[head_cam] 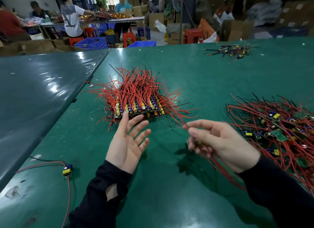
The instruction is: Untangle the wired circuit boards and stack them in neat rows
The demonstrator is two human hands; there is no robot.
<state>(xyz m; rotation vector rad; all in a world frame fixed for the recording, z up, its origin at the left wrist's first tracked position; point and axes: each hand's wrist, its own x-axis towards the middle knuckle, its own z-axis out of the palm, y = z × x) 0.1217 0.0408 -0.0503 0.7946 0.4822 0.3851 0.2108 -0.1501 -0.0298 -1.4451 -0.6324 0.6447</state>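
Left hand (126,142) palm up, fingers spread and straight, holding nothing; the tip of one finger sits right at the front edge of the stacked boards (138,108)

Right hand (219,143) has its grip pinched on one small wired board (195,145), fingers curled round it, held above the table (153,193). Red wires run both ways from that hand: one up and left past the fingertips, a bundle down and right under the wrist. The board itself is blurred, can't make out detail

Stack sits mid-table, just ahead of the left hand: boards packed side by side in rows, yellow and blue parts facing front, red and black leads fanning up and out behind

Tangled pile (278,130) lies to the right of the right hand, boards and red wire mixed, running off the right edge

One loose board (67,170) lies near left, well apart from the stack, its red and black leads trailing on the table

Smaller heap of dark-wired parts (232,51) at the far right of the table

Both sleeves are black. Green cover on the table, glossy darker sheet (42,85) on the left. People work at another bench in the background, blue crates and cartons around them
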